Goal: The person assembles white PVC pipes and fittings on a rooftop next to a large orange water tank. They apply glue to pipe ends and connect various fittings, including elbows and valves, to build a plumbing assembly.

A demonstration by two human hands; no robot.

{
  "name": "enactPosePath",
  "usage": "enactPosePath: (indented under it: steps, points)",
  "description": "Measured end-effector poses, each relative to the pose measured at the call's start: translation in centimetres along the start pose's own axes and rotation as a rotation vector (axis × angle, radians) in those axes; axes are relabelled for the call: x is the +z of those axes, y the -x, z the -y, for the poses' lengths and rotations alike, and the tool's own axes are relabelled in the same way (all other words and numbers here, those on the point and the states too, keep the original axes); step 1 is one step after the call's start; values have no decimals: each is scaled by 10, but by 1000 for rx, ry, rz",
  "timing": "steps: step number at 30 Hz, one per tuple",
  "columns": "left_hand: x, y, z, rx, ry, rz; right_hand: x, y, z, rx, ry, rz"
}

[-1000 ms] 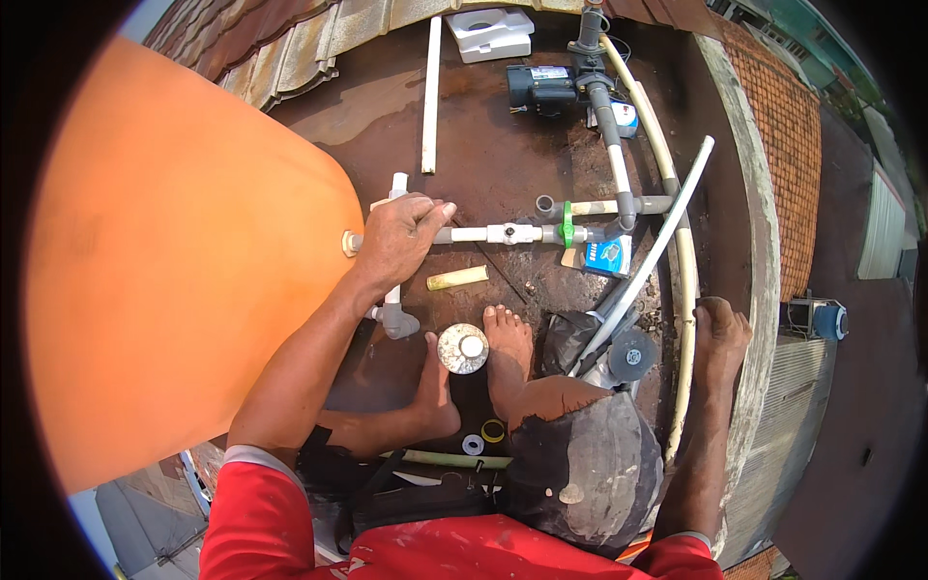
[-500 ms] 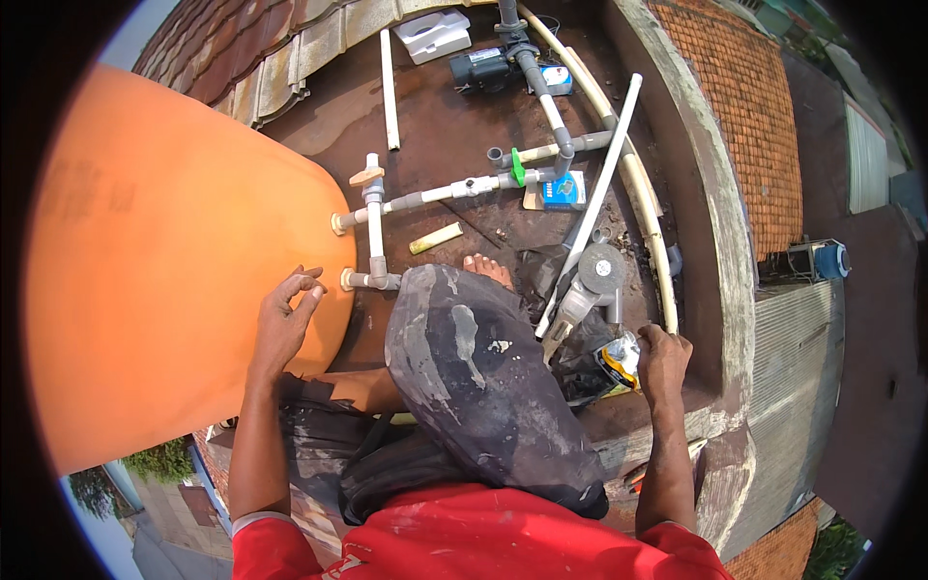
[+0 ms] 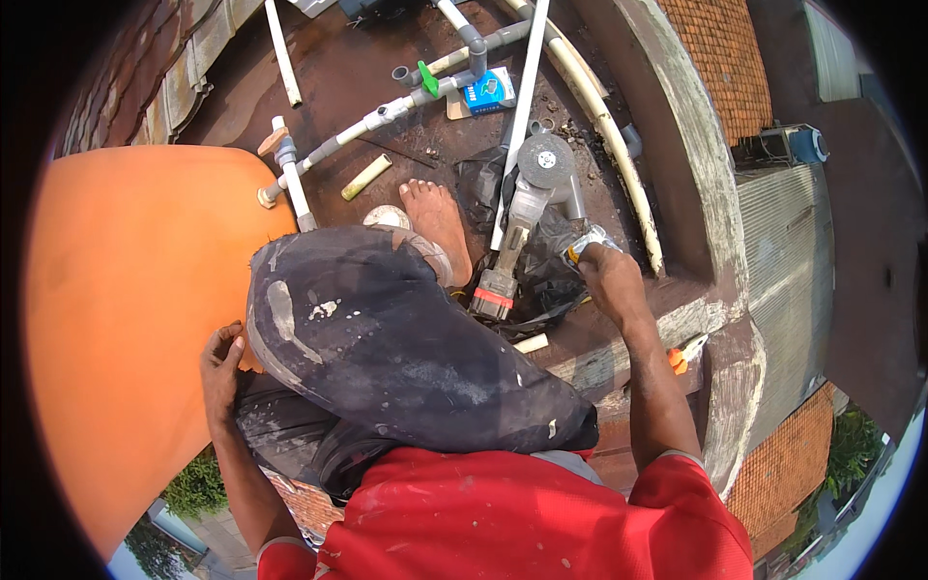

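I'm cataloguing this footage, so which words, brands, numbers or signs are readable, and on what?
Blue-and-white cardboard box: pale lettering, which I won't copy out.
Round disc of the grey angle grinder: markings too small to read.
Silver-yellow plastic packet at the right hand: any print too small.

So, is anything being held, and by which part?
Right hand is at the near end of a packet; gripping cannot be told. Left hand shows nothing held.

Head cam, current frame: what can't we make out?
All head view:
Right hand: grip on the packet, hidden by the hand itself.
Left foot: hidden by trousers.
White round object: part hidden by trousers.
Dark unit: cut off by upper edge.
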State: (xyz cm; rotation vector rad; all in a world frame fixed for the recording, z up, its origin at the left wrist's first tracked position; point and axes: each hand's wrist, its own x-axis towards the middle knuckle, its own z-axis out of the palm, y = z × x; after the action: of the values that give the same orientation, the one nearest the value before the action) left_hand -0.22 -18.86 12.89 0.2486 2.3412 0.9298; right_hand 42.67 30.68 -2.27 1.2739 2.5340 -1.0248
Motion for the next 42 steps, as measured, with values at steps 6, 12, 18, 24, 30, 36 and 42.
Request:
enactPosePath:
  steps: [6, 12, 18, 24, 30, 36, 42]
  points:
    - [4, 14, -4, 5, 13, -23, 50, -14, 8, 107, -42, 19]
    - [17, -5, -17, 22, 0, -15, 116, -53, 46, 341, -299, 71]
    - [26, 16, -40, 13, 38, -104, 149, -57, 58, 425, -426, 49]
    - [21, 13, -22, 77, 36, -135, 150, -63, 60, 382, -338, 85]
    - [47, -20, -60, 125, 71, -93, 151, -67, 49, 377, -377, 133]
    - [101, -166, -177, 338, -35, 33, 134, -70, 48, 336, -236, 165]
    - [127, -359, -220, 360, -550, -258, 113, -64, 48, 222, -395, 221]
